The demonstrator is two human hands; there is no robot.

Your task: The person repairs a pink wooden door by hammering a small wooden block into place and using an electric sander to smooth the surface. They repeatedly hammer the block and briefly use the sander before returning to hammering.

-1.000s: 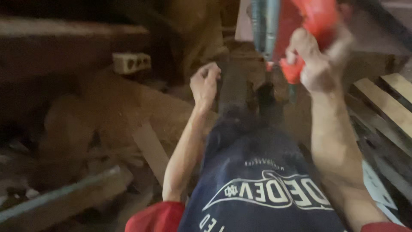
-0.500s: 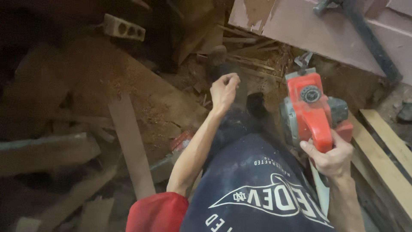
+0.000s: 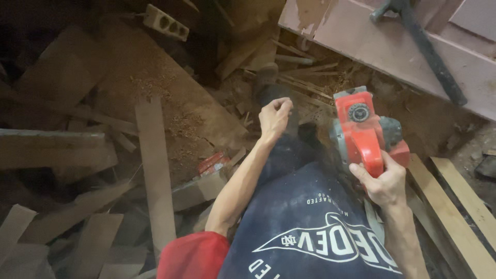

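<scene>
The floor [image 3: 170,103] is heaped with sawdust, offcuts and a long plank [image 3: 154,170], with a pinkish panel [image 3: 372,46] at its far right corner and a dark hammer [image 3: 429,51] lying on it. Since half a second ago the view has steadied and the red electric planer [image 3: 364,132] has come lower, beside the person's right thigh. The right hand [image 3: 382,181] is wrapped tight around its handle. The left hand [image 3: 275,116], over the debris, is loosely curled and holds nothing. No container shows.
</scene>
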